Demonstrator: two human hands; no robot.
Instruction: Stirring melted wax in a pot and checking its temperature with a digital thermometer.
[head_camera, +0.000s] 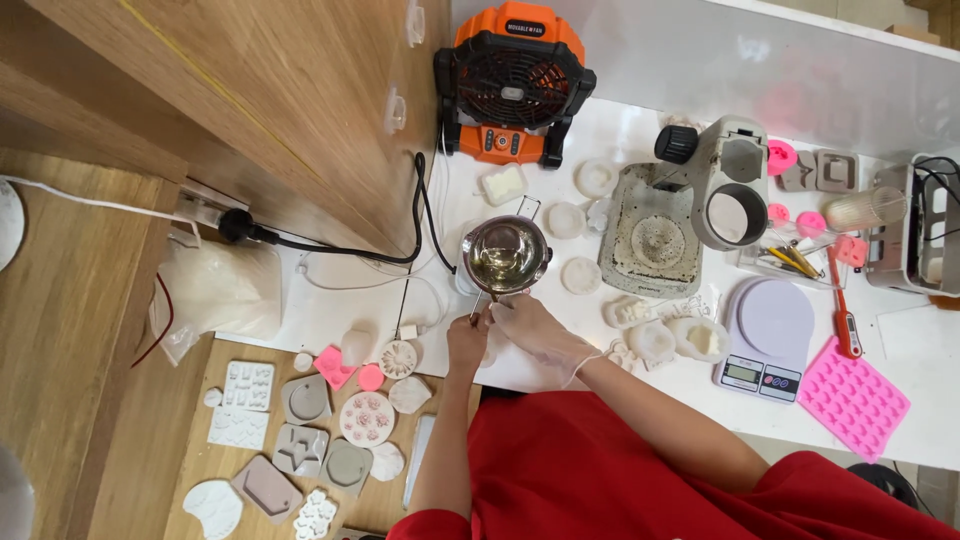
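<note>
Left hand (466, 343): bare, at the near edge of the white table (620, 120), fingers curled together at the handle end of the pot (505, 255); whether they actually pinch the handle cannot be told at this size.

Right hand (528, 325): in a thin clear glove, just beside the left hand and touching it, fingers bent and closed toward the same handle end; exact grip hidden.

Pot: small, shiny metal, round, upright on the table just beyond both hands, a pale liquid in it; its thin handle points toward the hands.

Fan (512, 85): orange and black, standing at the far edge of the table, beyond the pot.

Microscope (715, 180): grey-white, on a speckled base, right of the pot.

Scale (765, 345): white, round platform, near edge of the table, right of the right forearm.

Pink mould (853, 398): flat silicone sheet with rows of small cavities, just right of the scale.

Thermometer (843, 300): red probe type, lying between scale and pink mould.

White casts (665, 340): several small pale pieces, between the hands and the scale; more round ones lie between pot and microscope.

Grey and white moulds (300, 440): many flat pieces, spread on the lower wooden surface left of the left arm.

Plastic bag (215, 290): translucent, with white contents, left of the table.

Black cable (330, 245): runs from a plug by the wooden cabinet toward the pot.
</note>
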